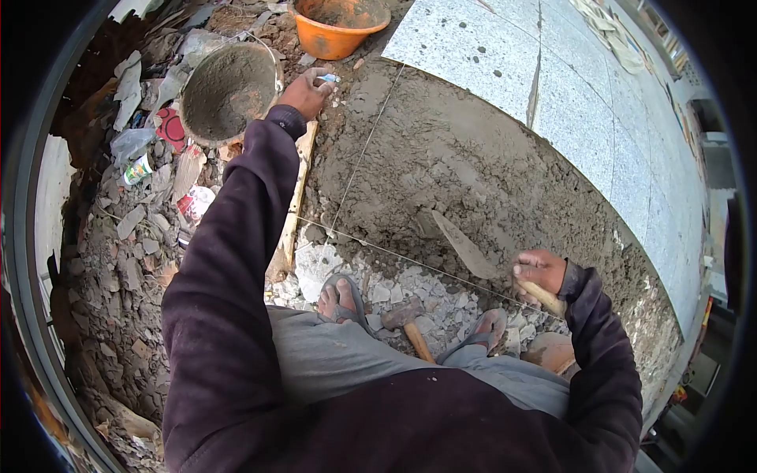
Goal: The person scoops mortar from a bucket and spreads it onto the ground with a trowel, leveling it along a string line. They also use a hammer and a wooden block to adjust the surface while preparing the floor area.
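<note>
My right hand (546,270) is closed round the wooden handle of a trowel (465,246). Its long pointed blade reaches left over the wet mortar bed (457,154). Up at the left, my left hand (306,94) pinches a small white and blue object (329,77), too small to name. That hand is beside the rim of a mortar-coated bucket (229,93) with a wire handle. A thin string (394,255) runs across the near side of the mortar, and a second string (368,143) crosses it.
Speckled tiles (489,59) border the mortar at the far right. An orange basin (337,35) stands beyond the bucket. A hammer (406,319) lies on rubble between my feet. A wooden strip (296,197) lies beneath my left forearm; broken debris (134,236) covers the left.
</note>
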Motion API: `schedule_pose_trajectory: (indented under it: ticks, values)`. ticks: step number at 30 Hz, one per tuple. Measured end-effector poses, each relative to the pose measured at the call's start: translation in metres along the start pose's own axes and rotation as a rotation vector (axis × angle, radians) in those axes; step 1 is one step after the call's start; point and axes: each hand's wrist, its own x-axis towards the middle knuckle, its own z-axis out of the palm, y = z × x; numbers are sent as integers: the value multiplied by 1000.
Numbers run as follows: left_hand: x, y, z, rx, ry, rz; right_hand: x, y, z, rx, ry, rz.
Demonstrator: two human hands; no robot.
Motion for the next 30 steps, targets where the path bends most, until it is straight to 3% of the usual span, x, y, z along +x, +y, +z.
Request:
schedule_pose_trajectory:
  ticks: [2,4,6,9,10,12,15,18,22,26,28,30]
  values:
    - [19,0,5,-22,54,31,13,-18,9,-489,222,-100]
    - [24,17,7,-39,83,68,50,-35,27,-757,404,-257]
    - [36,23,18,-52,110,146,93,-35,45,-943,453,-210]
    - [36,46,24,-83,70,192,100,-17,68,-1143,356,144]
    - [36,47,27,-98,69,209,92,-1,64,-1186,337,126]
    - [41,46,33,-143,45,258,83,46,54,-1216,270,321]
    - [37,53,31,-128,18,232,54,86,37,-1228,316,306]
    - [36,48,33,-184,-21,192,22,68,21,-1300,347,280]
    - [29,56,25,-263,-45,84,-4,1,4,-1151,326,338]
    - [37,59,41,-256,-128,89,62,-10,-11,-778,490,-38]
    - [39,61,47,-115,-161,189,113,11,-3,-813,614,-214]
    - [35,66,55,4,-168,261,115,-3,26,-328,497,-48]
